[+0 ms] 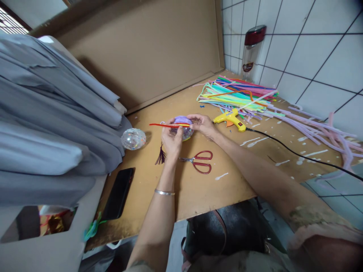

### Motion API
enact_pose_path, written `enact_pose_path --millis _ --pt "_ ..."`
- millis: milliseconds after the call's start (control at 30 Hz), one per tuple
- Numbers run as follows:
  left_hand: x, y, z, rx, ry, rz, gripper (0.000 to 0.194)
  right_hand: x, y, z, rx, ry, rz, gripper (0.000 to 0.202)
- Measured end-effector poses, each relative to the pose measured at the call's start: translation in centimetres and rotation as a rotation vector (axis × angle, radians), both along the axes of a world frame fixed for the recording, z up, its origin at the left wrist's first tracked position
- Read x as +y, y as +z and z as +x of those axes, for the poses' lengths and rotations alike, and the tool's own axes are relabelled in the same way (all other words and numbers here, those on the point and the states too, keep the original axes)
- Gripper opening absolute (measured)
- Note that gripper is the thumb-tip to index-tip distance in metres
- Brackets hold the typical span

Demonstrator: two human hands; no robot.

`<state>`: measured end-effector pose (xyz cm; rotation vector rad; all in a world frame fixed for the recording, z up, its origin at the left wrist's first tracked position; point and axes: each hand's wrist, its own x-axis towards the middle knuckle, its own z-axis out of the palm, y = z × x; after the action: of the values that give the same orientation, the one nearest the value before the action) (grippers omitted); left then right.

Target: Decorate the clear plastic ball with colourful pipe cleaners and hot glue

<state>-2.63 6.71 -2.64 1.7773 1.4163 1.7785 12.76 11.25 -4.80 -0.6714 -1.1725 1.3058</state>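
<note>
Near the middle of the table, my left hand is closed round a round ball wrapped in purple strands, with a clear speckled lower part. A red pipe cleaner sticks out to the left from between its fingers, with a yellow length beside it. My right hand pinches at the ball's right side, by the yellow end; what its fingertips hold is too small to make out. A dark tassel hangs or lies just left of my left wrist. Red-handled scissors lie below the hands.
A clear speckled ball and a black phone are at left. A yellow glue gun with a black cord lies right of my hands. Behind it are many colored pipe cleaners and a bottle. Grey cloth hangs left.
</note>
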Motion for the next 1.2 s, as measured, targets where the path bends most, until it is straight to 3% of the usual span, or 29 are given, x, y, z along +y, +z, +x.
enact_pose_path --millis 800,1200 --pt "-0.18 -0.14 0.33 -0.035 -0.023 -0.047 0.038 -0.25 -0.06 -0.57 0.092 0.023 -0.104 0.039" --pt "0.04 -0.40 0.23 -0.020 0.049 -0.014 0.034 -0.17 -0.31 -0.55 0.078 0.015 -0.103 0.040"
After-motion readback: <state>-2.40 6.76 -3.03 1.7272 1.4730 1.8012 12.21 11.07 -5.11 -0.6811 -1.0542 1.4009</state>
